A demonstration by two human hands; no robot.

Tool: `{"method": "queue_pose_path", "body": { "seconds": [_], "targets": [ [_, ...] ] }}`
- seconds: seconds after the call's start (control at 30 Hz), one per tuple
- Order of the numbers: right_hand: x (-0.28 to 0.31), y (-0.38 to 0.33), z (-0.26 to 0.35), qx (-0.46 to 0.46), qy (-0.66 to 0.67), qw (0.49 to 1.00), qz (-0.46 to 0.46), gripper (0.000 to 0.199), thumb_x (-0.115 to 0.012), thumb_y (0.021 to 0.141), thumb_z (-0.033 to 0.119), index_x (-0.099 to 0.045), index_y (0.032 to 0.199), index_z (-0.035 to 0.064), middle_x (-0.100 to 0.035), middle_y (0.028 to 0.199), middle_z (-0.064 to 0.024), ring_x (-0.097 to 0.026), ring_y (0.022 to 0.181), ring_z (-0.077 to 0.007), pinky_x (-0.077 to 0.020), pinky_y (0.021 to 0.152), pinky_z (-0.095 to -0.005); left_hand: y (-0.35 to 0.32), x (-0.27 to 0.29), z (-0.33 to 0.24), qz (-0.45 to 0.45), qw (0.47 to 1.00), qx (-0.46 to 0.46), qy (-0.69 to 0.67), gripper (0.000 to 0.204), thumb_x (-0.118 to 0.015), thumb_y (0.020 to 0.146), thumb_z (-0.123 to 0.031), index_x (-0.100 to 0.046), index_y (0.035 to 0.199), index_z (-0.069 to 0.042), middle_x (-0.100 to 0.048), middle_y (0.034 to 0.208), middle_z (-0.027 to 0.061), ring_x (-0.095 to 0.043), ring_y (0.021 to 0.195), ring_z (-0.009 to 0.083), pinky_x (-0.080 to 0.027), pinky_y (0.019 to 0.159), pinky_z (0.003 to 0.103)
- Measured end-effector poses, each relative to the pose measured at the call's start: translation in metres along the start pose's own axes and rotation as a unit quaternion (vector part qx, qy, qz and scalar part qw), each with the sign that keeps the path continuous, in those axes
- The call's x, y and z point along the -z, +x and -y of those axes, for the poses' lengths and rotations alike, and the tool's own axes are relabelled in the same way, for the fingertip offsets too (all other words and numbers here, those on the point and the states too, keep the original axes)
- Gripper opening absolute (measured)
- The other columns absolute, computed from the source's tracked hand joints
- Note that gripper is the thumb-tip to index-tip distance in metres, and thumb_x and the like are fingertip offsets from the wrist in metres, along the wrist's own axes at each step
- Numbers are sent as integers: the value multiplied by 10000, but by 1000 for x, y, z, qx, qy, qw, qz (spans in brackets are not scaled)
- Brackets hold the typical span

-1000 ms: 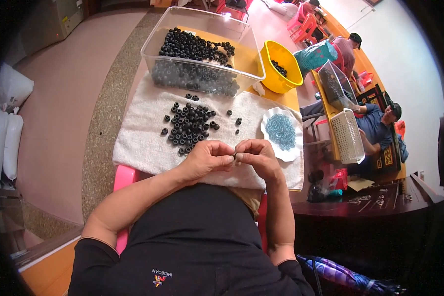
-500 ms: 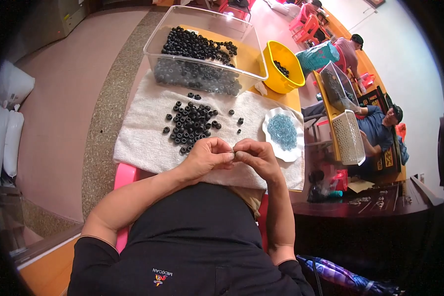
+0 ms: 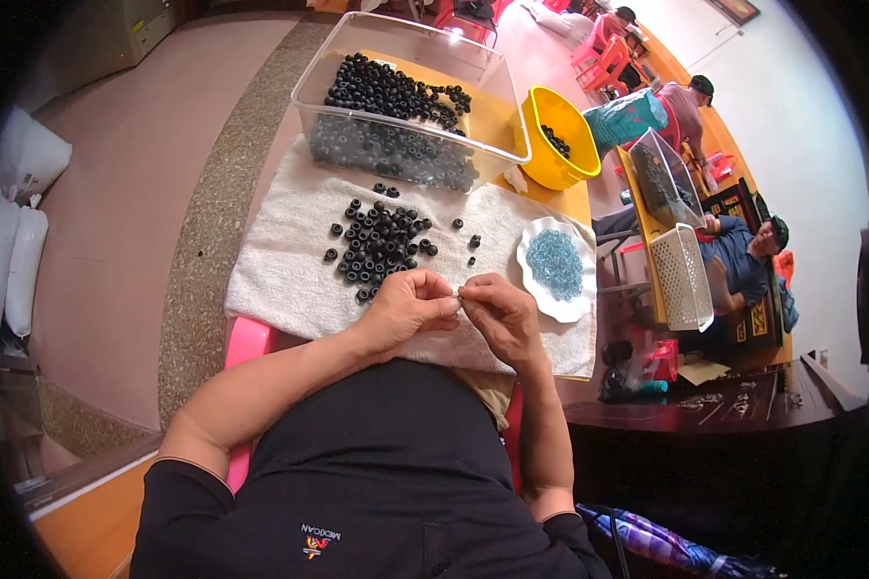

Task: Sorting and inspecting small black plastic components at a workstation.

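Note:
My left hand [image 3: 407, 307] and my right hand [image 3: 497, 314] meet fingertip to fingertip over the near edge of a white towel [image 3: 290, 270]. Both pinch a tiny part between them; it is too small to make out. Just beyond my left hand lies a loose pile of black rings [image 3: 381, 241] on the towel. A white scalloped plate [image 3: 533, 275] with small blue pieces [image 3: 554, 263] sits to the right of my right hand.
A clear plastic bin [image 3: 406, 92] full of black rings stands at the far edge of the towel. A yellow bucket [image 3: 555, 135] sits beside it. Other people sit at tables to the right. White sacks [image 3: 14, 232] lie on the floor at left.
My hands stay pressed together at the towel's near edge; the fingers have shifted only slightly.

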State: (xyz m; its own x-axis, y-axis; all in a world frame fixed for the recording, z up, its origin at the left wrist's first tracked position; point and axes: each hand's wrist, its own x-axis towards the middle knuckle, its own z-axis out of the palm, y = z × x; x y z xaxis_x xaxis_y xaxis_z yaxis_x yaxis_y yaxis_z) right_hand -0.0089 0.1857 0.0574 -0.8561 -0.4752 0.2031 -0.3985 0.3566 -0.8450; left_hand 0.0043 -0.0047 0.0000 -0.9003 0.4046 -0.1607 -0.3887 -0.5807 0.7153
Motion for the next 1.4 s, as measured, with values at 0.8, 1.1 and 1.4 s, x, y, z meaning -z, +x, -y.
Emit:
{"method": "queue_pose_path", "body": {
  "seconds": [0.8, 1.1, 1.4],
  "targets": [
    [-17, -2, 5, 215, -267, 935, -93, 522, -778, 646, -17, -630, 1146, 16, -674, 909, -146, -666, 793, -295, -540, 672, -364, -2, -6, -2, -25, 1000, -9, 6, 140, -691, 878, -13, -558, 910, -40, -626, 895, 37, -662, 833, 132, -586, 751, 273],
    [-25, -5, 2, 200, -223, 948, -106, 457, -732, 731, -25, -595, 1167, 3, -646, 834, -137, -631, 727, -300, -512, 623, -382, -1, -4, -3, -6, 1000, -8, 12, 153, -687, 881, -14, -537, 901, -42, -627, 900, 44, -663, 855, 145, -584, 767, 285],
    [-26, -2, -11, 193, -183, 954, -141, 468, -777, 703, -7, -601, 1136, 30, -653, 854, -133, -654, 752, -284, -529, 642, -365, -2, -8, -7, -20, 999, -4, -26, 123, -698, 875, -29, -575, 879, -35, -612, 871, 28, -637, 812, 125, -576, 760, 289]
  ]
}}
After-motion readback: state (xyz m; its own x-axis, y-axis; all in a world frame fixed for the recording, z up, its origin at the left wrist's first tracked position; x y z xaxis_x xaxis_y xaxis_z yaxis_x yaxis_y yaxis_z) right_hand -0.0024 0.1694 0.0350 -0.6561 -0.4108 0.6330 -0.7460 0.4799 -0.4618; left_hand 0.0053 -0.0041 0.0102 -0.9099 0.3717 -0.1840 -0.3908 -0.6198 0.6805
